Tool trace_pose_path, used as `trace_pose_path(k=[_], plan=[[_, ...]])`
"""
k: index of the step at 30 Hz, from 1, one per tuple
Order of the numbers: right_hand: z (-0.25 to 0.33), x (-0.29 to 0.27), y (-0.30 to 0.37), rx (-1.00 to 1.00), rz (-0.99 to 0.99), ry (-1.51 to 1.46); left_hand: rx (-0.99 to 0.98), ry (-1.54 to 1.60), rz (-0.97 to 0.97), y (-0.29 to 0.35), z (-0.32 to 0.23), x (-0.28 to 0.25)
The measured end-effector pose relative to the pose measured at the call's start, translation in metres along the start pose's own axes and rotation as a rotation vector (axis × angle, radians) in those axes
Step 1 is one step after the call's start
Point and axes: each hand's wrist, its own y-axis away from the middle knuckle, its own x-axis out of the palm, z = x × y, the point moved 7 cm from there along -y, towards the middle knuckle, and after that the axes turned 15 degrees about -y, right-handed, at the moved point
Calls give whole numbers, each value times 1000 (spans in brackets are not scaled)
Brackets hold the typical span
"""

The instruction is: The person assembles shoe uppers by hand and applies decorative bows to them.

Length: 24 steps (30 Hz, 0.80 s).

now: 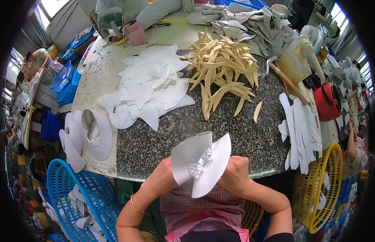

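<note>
In front of my chest I hold up a white shoe upper (187,158) with a glittering silver bow (200,162) on it. My left hand (166,172) grips its left side, and my right hand (235,172) is closed at the right side. The upper hides most of the fingers of both hands. Just beyond lies a spread heap of thin white shaped pieces (155,82). To its right is a pile of tan curved strips (223,68), with one loose strip (257,112) nearer me.
Finished-looking white uppers (99,135) rest on the table's left edge. Long white pieces (302,133) lie at the right, near a wooden-handled hammer (290,84), a yellowish jug (294,60) and a red container (328,102). A blue basket (54,181) and yellow basket (336,169) flank me.
</note>
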Motion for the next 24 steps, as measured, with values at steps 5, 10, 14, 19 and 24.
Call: trace_pose_path(k=[5,10,14,19,24], plan=[[-5,-13,-16,75,-70,-214,-115,109,83,-6,10,4],[-21,-15,-15,106,-135,-148,-307,239,167,-8,18,8],[-16,-14,-16,43,-162,-69,-276,278,166,-13,16,4],[-11,-11,-22,45,-126,44,-322,295,170,-17,16,1],[-11,-4,-16,-62,-81,82,-272,332,179,-14,19,6]])
